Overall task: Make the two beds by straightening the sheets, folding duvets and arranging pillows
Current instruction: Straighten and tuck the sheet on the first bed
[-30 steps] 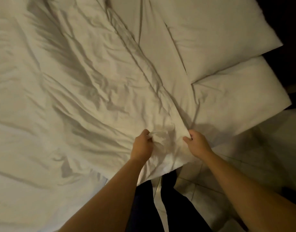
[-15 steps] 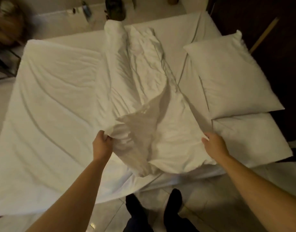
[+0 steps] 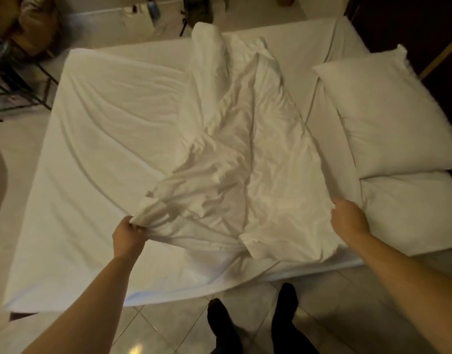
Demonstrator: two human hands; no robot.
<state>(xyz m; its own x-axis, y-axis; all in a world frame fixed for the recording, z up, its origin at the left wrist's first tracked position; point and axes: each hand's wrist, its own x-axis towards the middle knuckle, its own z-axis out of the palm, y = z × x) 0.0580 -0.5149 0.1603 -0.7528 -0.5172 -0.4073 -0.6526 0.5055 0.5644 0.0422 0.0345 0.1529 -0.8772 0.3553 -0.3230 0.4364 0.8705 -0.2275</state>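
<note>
Left hand (image 3: 129, 235), right hand (image 3: 348, 218): bare. Forearms (image 3: 97, 290) bare to frame edge. Legs: dark trousers (image 3: 291, 335). Feet (image 3: 219, 315): black covering, sock or shoe, cannot tell.

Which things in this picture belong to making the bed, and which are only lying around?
For the job: crumpled duvet, held by the left hand and right hand; bottom sheet; far pillow; near pillow.
Lying about: bottle; dark object; metal-frame stand.
</note>
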